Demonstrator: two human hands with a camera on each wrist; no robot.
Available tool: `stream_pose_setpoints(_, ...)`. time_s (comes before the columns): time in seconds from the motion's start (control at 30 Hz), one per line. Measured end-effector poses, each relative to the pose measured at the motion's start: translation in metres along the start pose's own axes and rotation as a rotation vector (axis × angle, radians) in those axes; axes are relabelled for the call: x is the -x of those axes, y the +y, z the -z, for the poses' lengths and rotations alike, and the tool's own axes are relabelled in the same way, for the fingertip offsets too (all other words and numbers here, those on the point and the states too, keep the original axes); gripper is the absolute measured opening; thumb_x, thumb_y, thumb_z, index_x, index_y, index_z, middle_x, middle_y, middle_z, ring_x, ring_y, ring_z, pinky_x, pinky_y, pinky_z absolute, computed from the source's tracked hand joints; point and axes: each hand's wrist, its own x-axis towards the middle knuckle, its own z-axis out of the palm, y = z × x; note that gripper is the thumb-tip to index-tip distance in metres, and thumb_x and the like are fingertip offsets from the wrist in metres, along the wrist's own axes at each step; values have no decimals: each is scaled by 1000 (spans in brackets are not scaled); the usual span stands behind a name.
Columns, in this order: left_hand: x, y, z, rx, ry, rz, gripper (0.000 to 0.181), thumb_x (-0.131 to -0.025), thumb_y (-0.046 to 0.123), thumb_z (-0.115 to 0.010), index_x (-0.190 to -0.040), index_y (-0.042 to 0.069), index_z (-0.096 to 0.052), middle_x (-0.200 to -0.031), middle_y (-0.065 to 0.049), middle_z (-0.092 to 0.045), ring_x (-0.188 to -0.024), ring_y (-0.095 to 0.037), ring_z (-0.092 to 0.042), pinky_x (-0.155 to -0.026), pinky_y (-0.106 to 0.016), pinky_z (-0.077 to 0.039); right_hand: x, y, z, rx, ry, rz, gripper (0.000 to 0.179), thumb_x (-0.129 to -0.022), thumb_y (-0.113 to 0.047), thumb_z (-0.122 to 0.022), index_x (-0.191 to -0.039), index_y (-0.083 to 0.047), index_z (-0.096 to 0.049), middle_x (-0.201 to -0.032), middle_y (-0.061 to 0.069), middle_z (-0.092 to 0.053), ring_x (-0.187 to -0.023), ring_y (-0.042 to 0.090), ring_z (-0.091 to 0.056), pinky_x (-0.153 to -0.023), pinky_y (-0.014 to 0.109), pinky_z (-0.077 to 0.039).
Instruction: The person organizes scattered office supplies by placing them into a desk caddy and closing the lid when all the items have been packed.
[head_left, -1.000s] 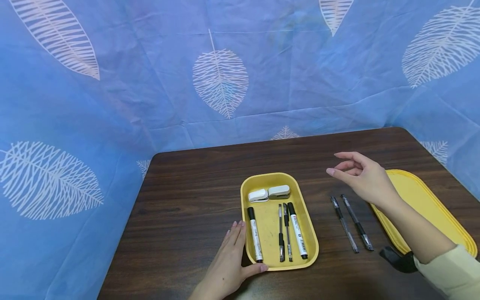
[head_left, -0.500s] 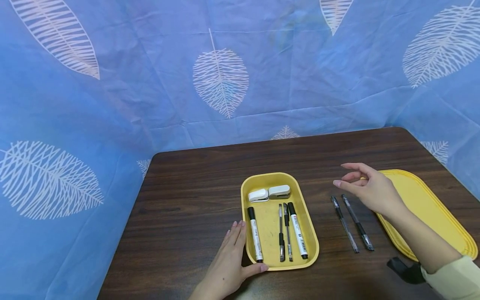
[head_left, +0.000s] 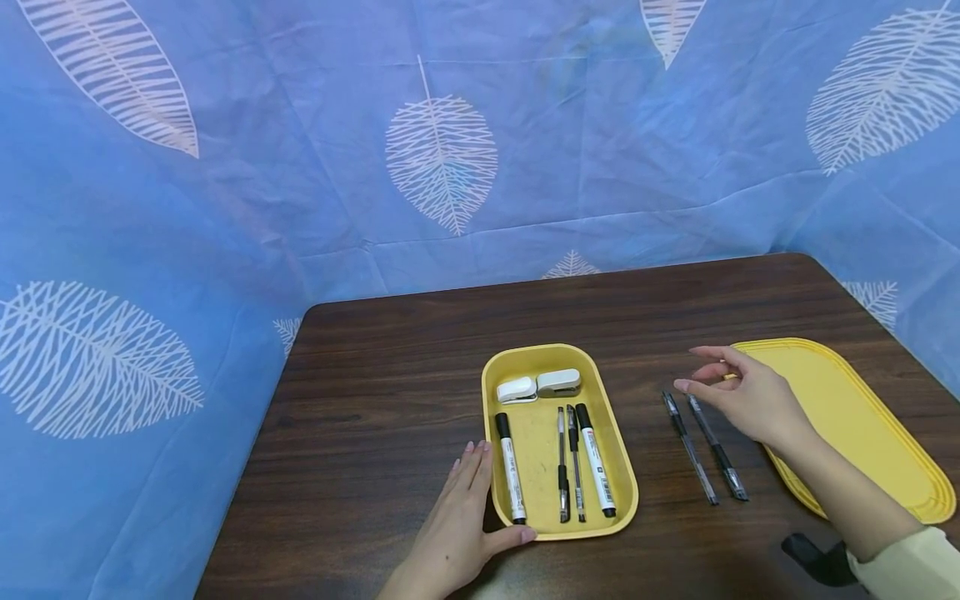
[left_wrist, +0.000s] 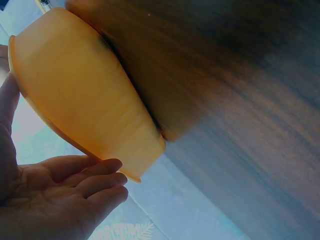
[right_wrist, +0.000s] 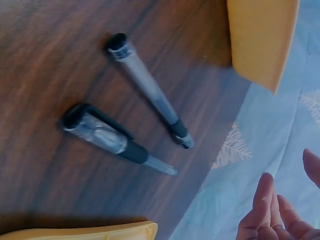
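My left hand lies along the left side of a yellow tray, fingers straight against its wall and thumb at the near-left corner. In the left wrist view the fingers touch the tray's rim. Inside the tray are two small white staplers, left and right, two white markers with black caps, and two black gel pens. My right hand hovers, holding nothing, above the far ends of two clear-barrelled gel pens, one left and one right, on the table. Its thumb and fingers are apart.
A flat yellow lid-like tray lies on the table's right side, partly behind the right forearm. A black strap-like piece shows by the right cuff. The dark wooden table meets a blue leaf-print cloth at the back.
My right hand has moved right and toward me, lower over the far ends of the two loose pens. The left hand and the tray have stayed put.
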Motion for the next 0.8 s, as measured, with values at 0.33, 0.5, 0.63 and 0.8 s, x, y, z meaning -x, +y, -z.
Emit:
stream_pose_setpoints(0.33, -2, -1, 0, 2, -11, 12, 105, -77, 59, -71, -153, 4, -24, -160, -15, -23, -150, -32, -18, -119, -53, -24, 5, 17, -9, 15, -60, -34, 73, -89, -48, -65, -140, 1, -44, -109, 19, -66, -83, 23, -61, -58, 27, -43)
stream_pose_setpoints(0.5, -1, -1, 0, 1, -5, 1, 105, -77, 59, -70, -153, 4, -25, -160, -16, -24, -150, -33, -19, -119, -53, -24, 8, 24, -15, 11, -78, -46, 75, -88, -47, -67, -139, 2, -44, -106, 17, -67, -82, 21, -62, -60, 28, -44)
stream_pose_setpoints(0.63, -1, 0, 0, -2, -3, -6, 105, -77, 60, -70, -153, 4, -24, -160, -16, -24, -149, -33, -20, -119, -53, -24, 9, 28, -19, 14, -86, -42, 73, -88, -44, -68, -139, 2, -45, -105, 16, -67, -84, 22, -63, -61, 28, -43)
stream_pose_setpoints(0.8, -1, 0, 1, -3, -11, 5, 105, -77, 59, -70, -153, 4, -24, -160, -15, -23, -150, -32, -18, -119, -53, -24, 11, 30, -24, 21, -83, -36, 73, -86, -44, -70, -138, 2, -46, -105, 17, -67, -87, 27, -63, -60, 27, -42)
